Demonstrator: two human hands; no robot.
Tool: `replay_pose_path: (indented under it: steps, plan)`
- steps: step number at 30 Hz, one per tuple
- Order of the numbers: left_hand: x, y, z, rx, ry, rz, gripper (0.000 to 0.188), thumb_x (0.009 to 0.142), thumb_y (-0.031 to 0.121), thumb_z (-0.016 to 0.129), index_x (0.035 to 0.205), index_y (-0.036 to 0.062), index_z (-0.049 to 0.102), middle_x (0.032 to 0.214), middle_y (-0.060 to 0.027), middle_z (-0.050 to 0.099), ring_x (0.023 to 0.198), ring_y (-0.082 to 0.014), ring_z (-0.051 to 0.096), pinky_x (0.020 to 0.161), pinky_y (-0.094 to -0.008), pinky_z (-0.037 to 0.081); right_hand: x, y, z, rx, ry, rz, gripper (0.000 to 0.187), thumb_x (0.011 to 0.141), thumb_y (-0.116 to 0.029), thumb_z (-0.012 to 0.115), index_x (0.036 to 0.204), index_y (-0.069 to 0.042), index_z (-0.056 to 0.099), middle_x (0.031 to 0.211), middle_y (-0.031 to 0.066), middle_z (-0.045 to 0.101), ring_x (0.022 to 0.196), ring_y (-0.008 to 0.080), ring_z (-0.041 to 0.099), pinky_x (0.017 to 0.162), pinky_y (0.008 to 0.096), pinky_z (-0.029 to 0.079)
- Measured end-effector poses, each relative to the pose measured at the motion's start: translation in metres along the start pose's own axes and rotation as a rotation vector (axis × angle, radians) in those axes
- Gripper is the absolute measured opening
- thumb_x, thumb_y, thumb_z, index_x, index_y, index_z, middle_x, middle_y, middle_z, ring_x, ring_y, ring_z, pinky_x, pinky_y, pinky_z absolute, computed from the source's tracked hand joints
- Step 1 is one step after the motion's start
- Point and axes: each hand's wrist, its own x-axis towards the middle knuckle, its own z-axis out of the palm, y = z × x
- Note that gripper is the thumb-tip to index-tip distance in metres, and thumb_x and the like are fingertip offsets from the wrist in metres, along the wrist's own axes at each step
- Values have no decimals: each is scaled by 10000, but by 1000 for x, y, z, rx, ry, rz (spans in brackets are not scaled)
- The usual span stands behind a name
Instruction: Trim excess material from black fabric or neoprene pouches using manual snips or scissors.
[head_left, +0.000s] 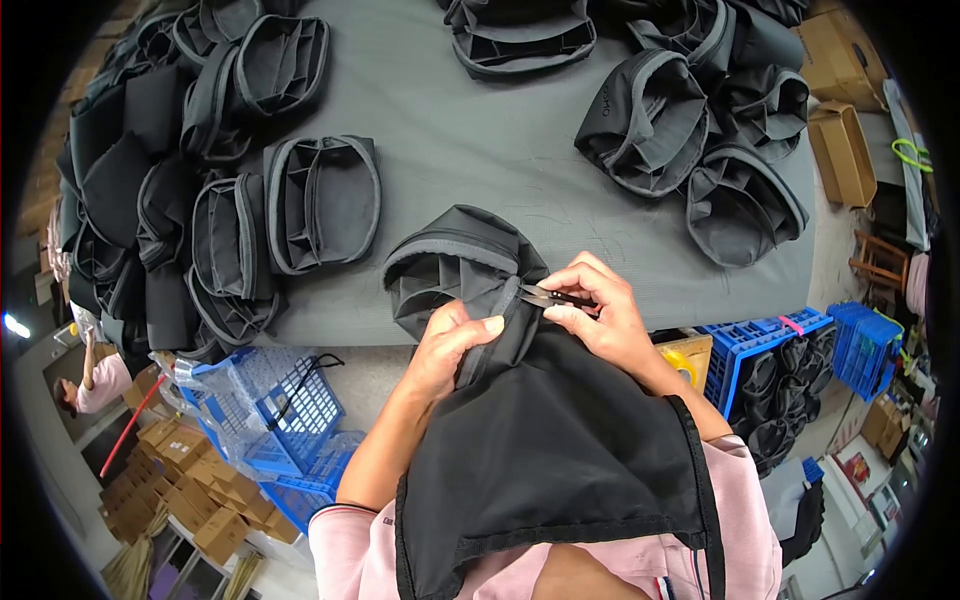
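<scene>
A black fabric pouch (478,228) with grey-bound edges and inner dividers lies at the table's near edge, its mouth open toward me. My left hand (440,350) is closed on its near rim, with the thumb pressed on top of the cloth. In my right hand (612,322) is a small pair of thread snips (568,298) with a black handle, gripped between thumb and fingers. The metal tips of the snips touch or nearly touch the pouch's edge binding, just right of my left thumb. Whether a thread lies between the blades is too small to tell.
The grey-covered table (480,140) bears many similar pouches, heaped at left (225,235) and grouped at right (650,125). Blue crates (290,405) stand below left, and another blue crate (735,360) holds pouches at right. Cardboard boxes (195,490) and a person (100,385) appear far left.
</scene>
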Motion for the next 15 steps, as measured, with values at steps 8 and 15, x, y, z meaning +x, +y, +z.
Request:
replay_pose_path:
  steps: [8,15]
  plan:
    - [6,-11,-14,0,-101,18,377,758,144,661,502,122,385,535,64,425,468,-18,342,415,-214,261,8,-3,3,-152,21,-190,205,719,-46,682,915,-6,639,776,41,537,682,108,496,587,226,387]
    - [2,-2,-4,-6,-87,28,352,770,147,646,495,110,429,543,51,475,471,-21,379,416,-218,276,9,-5,-1,-317,20,-293,214,694,-11,684,906,-13,654,757,42,549,653,107,485,560,225,371]
